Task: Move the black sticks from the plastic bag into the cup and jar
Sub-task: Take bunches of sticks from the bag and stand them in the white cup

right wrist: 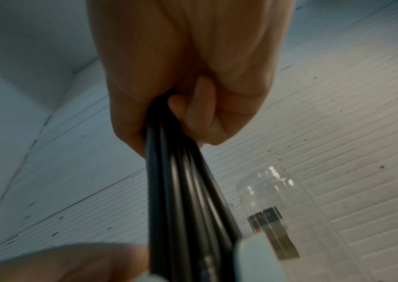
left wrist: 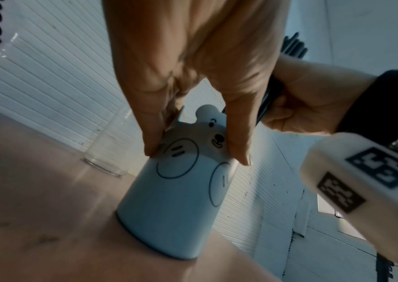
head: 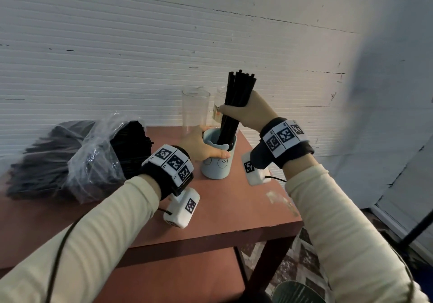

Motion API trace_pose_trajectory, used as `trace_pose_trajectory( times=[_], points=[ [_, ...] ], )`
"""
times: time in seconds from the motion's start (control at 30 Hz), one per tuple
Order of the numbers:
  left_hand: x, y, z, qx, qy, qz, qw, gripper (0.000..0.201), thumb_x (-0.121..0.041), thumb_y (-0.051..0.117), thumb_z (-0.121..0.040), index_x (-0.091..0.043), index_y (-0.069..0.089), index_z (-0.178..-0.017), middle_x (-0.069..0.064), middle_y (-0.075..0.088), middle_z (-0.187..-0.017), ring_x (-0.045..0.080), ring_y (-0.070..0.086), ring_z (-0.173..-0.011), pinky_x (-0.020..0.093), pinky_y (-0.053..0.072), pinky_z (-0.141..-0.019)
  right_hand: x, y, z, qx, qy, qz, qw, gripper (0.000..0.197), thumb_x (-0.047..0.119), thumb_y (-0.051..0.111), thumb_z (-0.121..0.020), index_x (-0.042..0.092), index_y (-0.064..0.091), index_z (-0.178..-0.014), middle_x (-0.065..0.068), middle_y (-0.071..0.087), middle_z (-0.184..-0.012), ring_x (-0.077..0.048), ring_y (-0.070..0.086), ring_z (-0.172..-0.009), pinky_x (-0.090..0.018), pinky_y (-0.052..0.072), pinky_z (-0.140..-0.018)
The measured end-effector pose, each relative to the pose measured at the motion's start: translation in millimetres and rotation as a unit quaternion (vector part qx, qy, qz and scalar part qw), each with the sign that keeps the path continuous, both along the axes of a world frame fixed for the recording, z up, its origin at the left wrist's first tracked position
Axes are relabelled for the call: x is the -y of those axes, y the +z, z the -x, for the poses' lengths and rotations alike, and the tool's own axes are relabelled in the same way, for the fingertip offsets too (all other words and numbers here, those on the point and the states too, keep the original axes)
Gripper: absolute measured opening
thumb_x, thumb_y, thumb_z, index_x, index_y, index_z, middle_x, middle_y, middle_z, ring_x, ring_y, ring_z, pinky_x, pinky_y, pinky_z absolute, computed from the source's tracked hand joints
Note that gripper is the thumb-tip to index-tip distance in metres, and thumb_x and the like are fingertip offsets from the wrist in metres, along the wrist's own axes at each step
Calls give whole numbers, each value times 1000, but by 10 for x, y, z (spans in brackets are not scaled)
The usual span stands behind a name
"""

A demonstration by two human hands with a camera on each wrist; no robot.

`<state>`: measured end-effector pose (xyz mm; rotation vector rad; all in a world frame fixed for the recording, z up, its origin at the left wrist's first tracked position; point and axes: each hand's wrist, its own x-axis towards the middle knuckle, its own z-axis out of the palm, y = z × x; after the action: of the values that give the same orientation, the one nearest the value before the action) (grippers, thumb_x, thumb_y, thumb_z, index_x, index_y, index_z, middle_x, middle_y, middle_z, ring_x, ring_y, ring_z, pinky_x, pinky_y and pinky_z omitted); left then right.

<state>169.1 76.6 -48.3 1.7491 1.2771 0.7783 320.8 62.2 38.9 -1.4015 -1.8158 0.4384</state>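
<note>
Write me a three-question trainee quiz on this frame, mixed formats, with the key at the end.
1. True or false: the right hand grips a bundle of black sticks whose lower ends are inside the bear-face cup.
2. Multiple choice: what does the left hand hold? A) the plastic bag B) the bear-face cup C) the clear glass
3. Fill in: the clear glass standing behind the cup holds ____ sticks.

Key: 1 true; 2 B; 3 no.
</note>
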Motion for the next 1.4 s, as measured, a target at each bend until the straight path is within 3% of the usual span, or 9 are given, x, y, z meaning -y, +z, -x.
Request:
trace_pose_trajectory(
  times=[0.23,0.47,0.6,0.77,0.83,1.0,1.1,1.2,1.4],
  points=[
    [133,98,-7,6,25,-10,1000,88,-27,91,-59,-11,44,-132,1,57,-121,19,56,-112,38,49,-98,-178,-249,145,44,-27,134,990,27,31,75,-78,7,63,-82,-5,63,-68,-16,58,-59,-29,52,-60],
    [171,109,-3,2,15,-21,1000,62,-23,87,-67,-22,43,-112,-9,54,-100,15,54,-107,37,47,-101,-154,-262,135,74,-73,76,992,49,45,75,-77,4,64,-102,-8,67,-91,-20,62,-81,-32,51,-72],
    [226,149,-11,-5,8,-33,999,52,-21,84,-71,-27,40,-98,-12,52,-92,15,53,-105,36,46,-101,-113,-237,117,42,-71,93,992,50,47,73,-79,3,67,-102,-1,66,-71,-10,60,-63,-21,42,-56],
    [257,183,-57,-16,-3,-46,999,44,-21,83,-73,-23,46,-97,-5,58,-100,14,58,-104,34,46,-99,-50,-257,66,7,-97,49,994,65,48,73,-78,2,60,-121,-10,71,-102,-21,68,-93,-34,53,-85],
    [252,160,-62,-18,-13,-42,999,60,-31,86,-67,-12,51,-112,-5,57,-109,13,57,-105,36,45,-101,20,-256,55,-16,-107,9,994,58,44,73,-79,1,62,-116,-11,70,-100,-25,67,-93,-38,53,-89],
    [327,170,78,-39,29,4,999,123,-50,89,-51,-17,21,-148,0,38,-145,19,43,-129,40,39,-108,322,-183,203,-104,-66,-93,988,25,29,70,-84,13,67,-103,4,64,-86,-8,59,-79,-16,47,-72],
    [392,322,316,-39,48,-23,998,83,-19,77,-77,-16,30,-146,5,44,-145,22,46,-129,37,41,-104,473,-164,403,-154,-23,-108,982,15,20,68,-85,10,69,-97,2,68,-87,-6,61,-78,-14,48,-71],
    [483,514,696,-34,94,-109,989,38,-12,67,-82,-23,55,-116,-1,63,-114,15,60,-102,24,48,-77,515,-236,661,-135,19,-61,989,18,21,63,-88,11,69,-102,5,67,-90,-6,62,-82,-19,51,-75],
    [604,685,1451,-24,228,-182,956,39,-13,73,-74,-25,58,-108,-2,62,-102,19,62,-96,31,51,-75,433,-458,1266,-14,130,148,980,41,35,59,-92,17,57,-129,-1,60,-123,-12,59,-101,-24,51,-80]
  ],
)
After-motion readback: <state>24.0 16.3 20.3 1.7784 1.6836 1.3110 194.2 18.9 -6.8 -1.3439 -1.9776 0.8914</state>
